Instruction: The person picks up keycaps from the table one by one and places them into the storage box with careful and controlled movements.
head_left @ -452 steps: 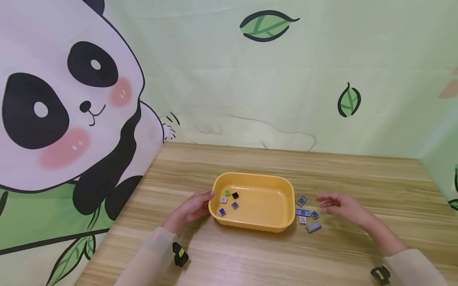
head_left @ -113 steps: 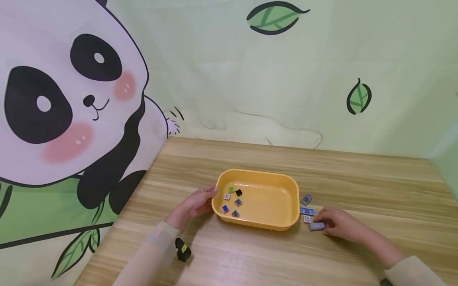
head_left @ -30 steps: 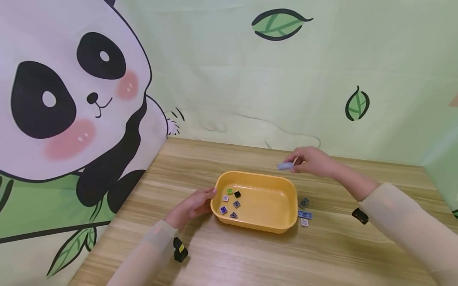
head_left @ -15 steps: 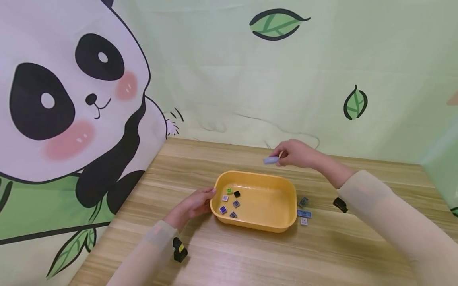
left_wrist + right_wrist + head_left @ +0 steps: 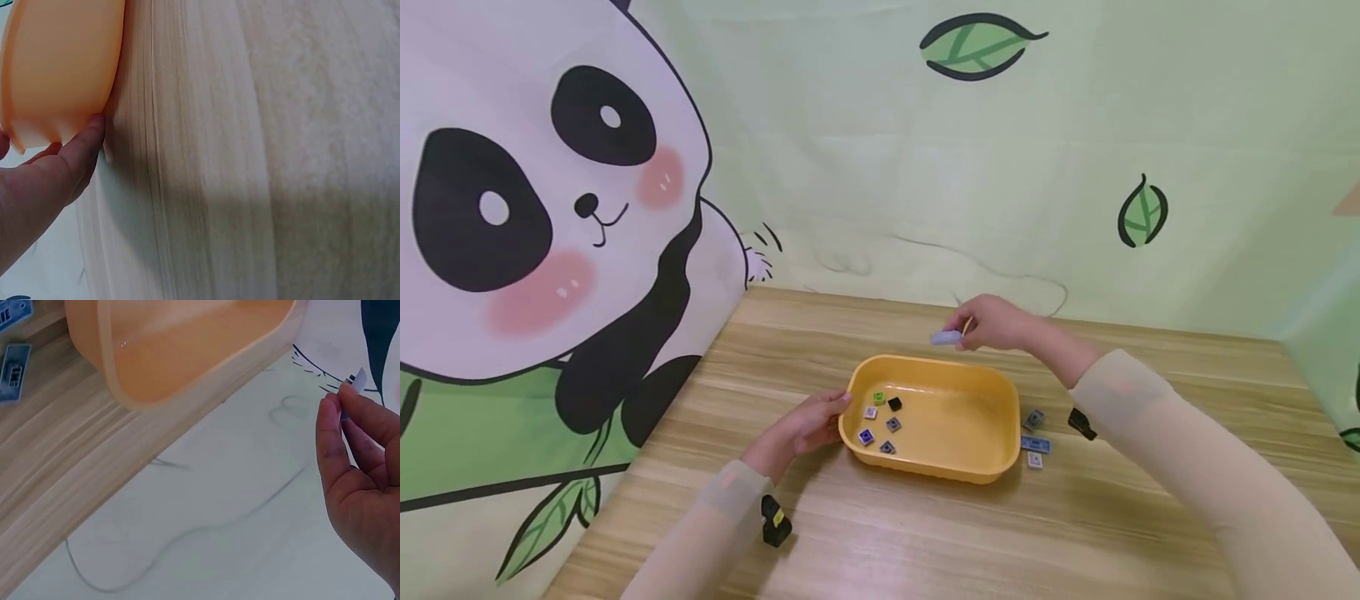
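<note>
My left hand [image 5: 805,425] grips the left end of a yellow plastic tub [image 5: 958,429]. In the left wrist view its fingers [image 5: 84,147] press the outer wall. My right hand [image 5: 996,322] pinches a small grey-blue rectangular block [image 5: 945,337] above the table behind the tub's back rim. Seen from the right wrist, the block [image 5: 358,381] sits between thumb and fingertips, partly hidden. Inside the tub, on the left, lie several small square pieces, among them a green one [image 5: 879,398], a black one [image 5: 895,404] and a purple-blue one [image 5: 866,437].
Right of the tub lie a grey rectangular piece [image 5: 1033,418], a blue strip-shaped piece [image 5: 1036,445] and a white square piece [image 5: 1035,460]. A wall cloth printed with a panda [image 5: 550,192] hangs behind the wooden table [image 5: 880,542].
A small grey square has gone from the right-hand pile into the tub. The right hand has lifted the grey-blue block and carried it leftward behind the tub. The left hand keeps its hold.
</note>
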Action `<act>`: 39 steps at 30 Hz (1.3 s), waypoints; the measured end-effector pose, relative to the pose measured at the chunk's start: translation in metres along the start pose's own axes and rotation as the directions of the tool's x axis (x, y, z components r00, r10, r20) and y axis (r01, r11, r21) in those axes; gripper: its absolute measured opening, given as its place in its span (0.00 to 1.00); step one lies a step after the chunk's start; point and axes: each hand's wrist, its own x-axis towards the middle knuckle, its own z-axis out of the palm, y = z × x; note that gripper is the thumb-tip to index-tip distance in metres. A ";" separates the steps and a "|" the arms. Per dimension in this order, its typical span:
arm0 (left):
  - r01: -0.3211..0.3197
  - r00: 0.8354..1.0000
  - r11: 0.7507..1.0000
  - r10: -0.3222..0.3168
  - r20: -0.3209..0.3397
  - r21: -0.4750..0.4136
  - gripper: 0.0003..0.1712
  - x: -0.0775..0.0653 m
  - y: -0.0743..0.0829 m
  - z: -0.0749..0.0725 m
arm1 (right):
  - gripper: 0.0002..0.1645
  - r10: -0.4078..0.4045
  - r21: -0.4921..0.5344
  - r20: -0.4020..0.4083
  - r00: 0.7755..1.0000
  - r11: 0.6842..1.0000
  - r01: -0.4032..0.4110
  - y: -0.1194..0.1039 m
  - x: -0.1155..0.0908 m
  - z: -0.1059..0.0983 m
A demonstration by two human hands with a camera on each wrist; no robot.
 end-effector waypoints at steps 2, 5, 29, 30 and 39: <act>-0.005 1.000 1.000 0.005 0.001 0.005 0.34 0.000 0.001 -0.001 | 0.14 -0.004 -0.004 0.011 1.000 1.000 0.004 -0.001 0.003 0.005; -0.008 1.000 1.000 0.008 0.002 0.003 0.34 0.000 0.001 -0.001 | 0.14 -0.009 -0.017 0.037 0.999 1.000 0.009 -0.002 0.008 0.015; -0.019 1.000 1.000 0.019 0.001 -0.011 0.33 -0.002 -0.002 0.001 | 0.12 0.022 -0.084 0.063 0.998 0.996 -0.016 -0.002 0.034 0.081; -0.019 1.000 1.000 0.019 0.001 -0.014 0.33 -0.003 -0.002 0.001 | 0.12 0.038 -0.080 0.061 0.997 0.996 -0.033 -0.003 0.035 0.082; -0.032 0.999 0.999 0.032 -0.005 -0.010 0.32 -0.001 -0.003 0.001 | 0.10 0.124 -0.123 0.022 0.992 0.985 -0.120 -0.006 0.046 0.091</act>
